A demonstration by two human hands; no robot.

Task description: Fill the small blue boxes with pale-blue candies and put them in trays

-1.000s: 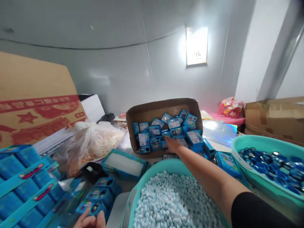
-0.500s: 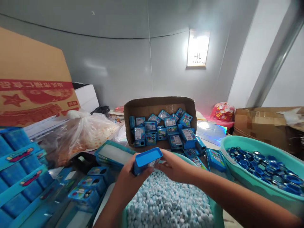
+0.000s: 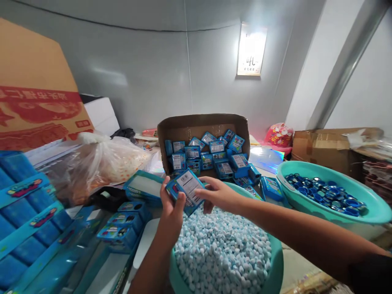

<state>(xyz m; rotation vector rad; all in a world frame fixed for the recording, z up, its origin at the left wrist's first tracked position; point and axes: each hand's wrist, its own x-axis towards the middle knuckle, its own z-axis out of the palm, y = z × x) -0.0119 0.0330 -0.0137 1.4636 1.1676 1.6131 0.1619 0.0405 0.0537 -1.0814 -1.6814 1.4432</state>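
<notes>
A small blue printed candy box is tilted above the basin, its white label panel with a barcode facing me. My left hand is closed around the box's left side, thumb across the front. At its right edge, my right hand has its fingers bent against the label face; part of its grip is hidden. Beneath both hands, a turquoise basin holds a heap of pale blue and white candies.
Behind stands a cardboard carton with several blue boxes. A turquoise tub of blue round lids sits right. Blue display packs, a tied plastic bag and a row of blue boxes lie left.
The candy box has been turned, from its blue recessed end showing to its label face showing. My right hand has shifted onto the box's front. The camera view has moved slightly.
</notes>
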